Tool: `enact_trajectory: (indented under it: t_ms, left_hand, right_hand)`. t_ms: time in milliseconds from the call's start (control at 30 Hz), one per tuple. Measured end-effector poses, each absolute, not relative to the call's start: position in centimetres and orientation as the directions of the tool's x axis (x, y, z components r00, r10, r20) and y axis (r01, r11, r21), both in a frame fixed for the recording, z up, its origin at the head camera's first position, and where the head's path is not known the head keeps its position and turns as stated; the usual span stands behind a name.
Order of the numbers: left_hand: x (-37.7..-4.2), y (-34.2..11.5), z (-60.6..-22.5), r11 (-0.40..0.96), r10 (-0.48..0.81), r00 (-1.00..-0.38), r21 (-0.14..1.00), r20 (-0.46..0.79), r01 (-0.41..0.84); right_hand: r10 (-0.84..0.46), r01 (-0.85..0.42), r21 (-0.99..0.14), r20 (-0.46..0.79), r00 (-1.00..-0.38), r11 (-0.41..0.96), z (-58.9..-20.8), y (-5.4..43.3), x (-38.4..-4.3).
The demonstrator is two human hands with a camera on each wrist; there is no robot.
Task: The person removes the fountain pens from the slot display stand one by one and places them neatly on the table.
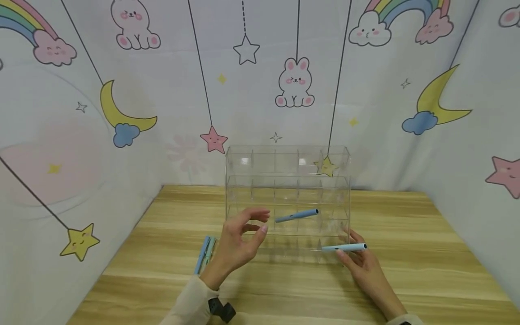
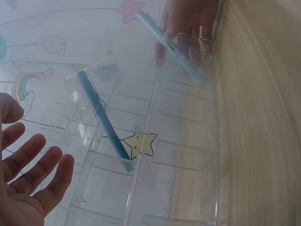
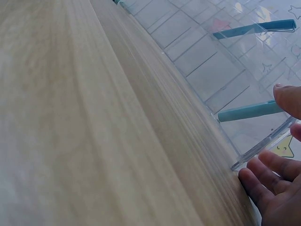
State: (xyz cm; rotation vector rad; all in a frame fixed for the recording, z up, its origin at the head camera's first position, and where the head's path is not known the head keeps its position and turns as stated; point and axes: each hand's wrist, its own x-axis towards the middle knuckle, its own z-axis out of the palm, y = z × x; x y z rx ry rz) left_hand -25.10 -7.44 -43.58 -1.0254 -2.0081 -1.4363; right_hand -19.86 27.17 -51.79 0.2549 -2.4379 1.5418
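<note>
A clear plastic rack [image 1: 286, 180] with rows of compartments stands on the table. A darker blue pen [image 1: 296, 215] lies slantwise in one of its middle compartments. In the lower right of the rack is a light blue pen [image 1: 345, 247]. My left hand [image 1: 243, 241] hovers before the rack, fingers loosely bent and holding nothing. At the rack's lower right side, my right hand [image 1: 361, 264] grips the edge, with the thumb in front, close by the light blue pen, and the fingers along the outer side.
Left of the rack, partly behind my left forearm, a blue pen [image 1: 201, 255] and a green pen [image 1: 210, 250] lie on the wood-grain table [image 1: 134, 271]. White printed cloth [image 1: 170, 90] hangs behind the rack and along both sides. A black strap [image 1: 221, 310] circles my left wrist.
</note>
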Motion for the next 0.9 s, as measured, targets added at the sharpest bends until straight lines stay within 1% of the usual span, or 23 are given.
enact_trajectory:
  t_ms: [100, 300, 500, 567, 800, 900]
  left_hand:
    - [-25.1, -7.2, -43.6, 0.171, 0.305, -0.605, 0.583, 0.735, 0.795]
    - [-25.3, -6.8, -43.6, 0.171, 0.310, -0.614, 0.593, 0.726, 0.787]
    - [-25.7, -6.1, -43.2, 0.177, 0.318, -0.610, 0.587, 0.726, 0.790]
    - [-25.8, -5.8, -43.0, 0.183, 0.322, -0.615, 0.590, 0.720, 0.786]
    - [-25.8, -5.0, -42.7, 0.191, 0.334, -0.664, 0.642, 0.669, 0.743]
    - [-26.0, -4.6, -42.6, 0.182, 0.342, -0.669, 0.652, 0.660, 0.736]
  right_hand:
    - [-0.016, -0.272, -0.858, 0.295, -0.955, 0.435, -51.9, 27.1, -19.8]
    - [-0.016, -0.262, -0.853, 0.285, -0.958, 0.451, -51.8, 27.1, -19.7]
    - [-0.019, -0.264, -0.858, 0.285, -0.958, 0.441, -51.8, 27.1, -19.9]
    - [-0.020, -0.263, -0.861, 0.283, -0.959, 0.436, -51.8, 27.0, -19.9]
    - [-0.016, -0.248, -0.856, 0.271, -0.963, 0.454, -51.8, 27.1, -19.8]
    - [-0.016, -0.248, -0.857, 0.270, -0.963, 0.452, -51.8, 27.1, -19.8]
